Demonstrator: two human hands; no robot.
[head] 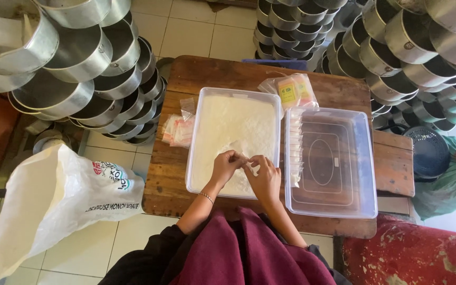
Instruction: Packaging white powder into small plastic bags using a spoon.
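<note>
- Hands meet over the near edge of the powder tub: left hand (225, 163) and right hand (264, 178), fingertips of both drawn together, pinching a small clear sachet (243, 160) between them
- Sachet sits just above the powder surface, mostly hidden by the fingers; cannot tell if it's filled
- Left wrist carries a thin bracelet (206, 197); maroon cloth (249, 253) covers the person's lap at the bottom of view
- Clear plastic tub (194, 158) holds white powder (233, 126), spread nearly wall to wall, on the wooden table (175, 174)
- Second clear tub (362, 158) touches the first on its right side; a row of small filled sachets (295, 148) stands along its left wall, rest of its floor bare
- Loose stack of empty clear sachets (178, 129) lies on the table just left of the powder tub
- Clear bag with yellow and pink packets (291, 91) lies at the far side, overlapping the gap between the two tubs
- Big white plastic sack (54, 200) stands open on the tiled floor left of the table
- Stacks of round metal tins (80, 63) on the left and more tins (412, 47) on the far right flank the table
- Green plastic bag (452, 182) and a dark round basket (428, 150) sit right of the table
</note>
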